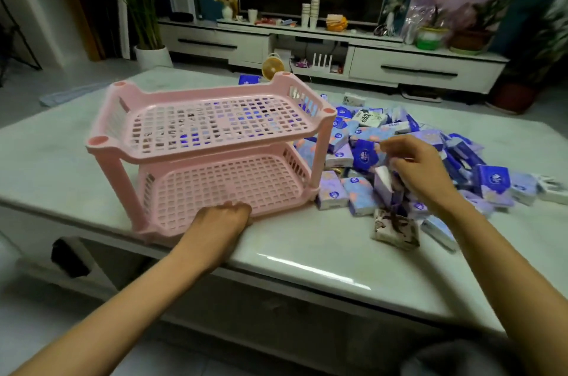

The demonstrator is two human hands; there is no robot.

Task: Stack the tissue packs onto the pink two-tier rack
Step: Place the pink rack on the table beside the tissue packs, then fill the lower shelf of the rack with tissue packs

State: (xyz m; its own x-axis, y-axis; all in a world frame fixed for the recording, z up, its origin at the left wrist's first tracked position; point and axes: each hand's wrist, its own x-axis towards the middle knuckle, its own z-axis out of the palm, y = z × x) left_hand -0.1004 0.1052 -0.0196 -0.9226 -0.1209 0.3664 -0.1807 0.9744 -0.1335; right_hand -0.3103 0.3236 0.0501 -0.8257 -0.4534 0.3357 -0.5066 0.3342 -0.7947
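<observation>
The pink two-tier rack (113, 157) stands on the left of a pale marble table (307, 249), both perforated shelves bare. My left hand (222, 216) grips the front rim of the lower shelf. To the right lies a big heap of blue, purple and white tissue packs (362, 157). My right hand (415, 171) is down in the heap with its fingers closed around a white and purple pack (384, 185), which stands on end. A brown-patterned pack (396, 229) lies alone nearest the front edge.
The table's glossy front edge (310, 268) runs close to me. One blue pack (248, 79) sits behind the rack at the far edge. Beyond the table are a white TV cabinet (424, 68), a small fan (272, 68) on the floor and potted plants (152, 53).
</observation>
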